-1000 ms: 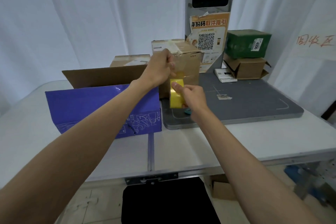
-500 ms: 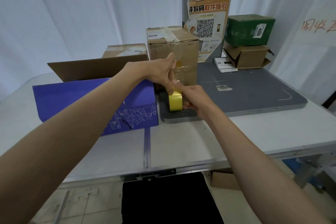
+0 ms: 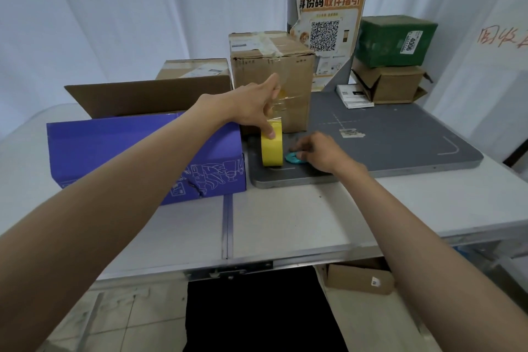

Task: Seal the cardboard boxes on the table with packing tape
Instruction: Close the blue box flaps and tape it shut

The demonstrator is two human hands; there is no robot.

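Left hand (image 3: 257,107) pinches the upright yellow tape roll (image 3: 272,143) by its top; right hand (image 3: 315,151) curls on a teal cutter (image 3: 294,158) just right of it. Green box (image 3: 395,38) label reads "4006".

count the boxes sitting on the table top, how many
5: the open purple box at left, a flat brown box behind it, the tall taped box at centre, and the green box stacked on a brown box at right. Others may be hidden behind.
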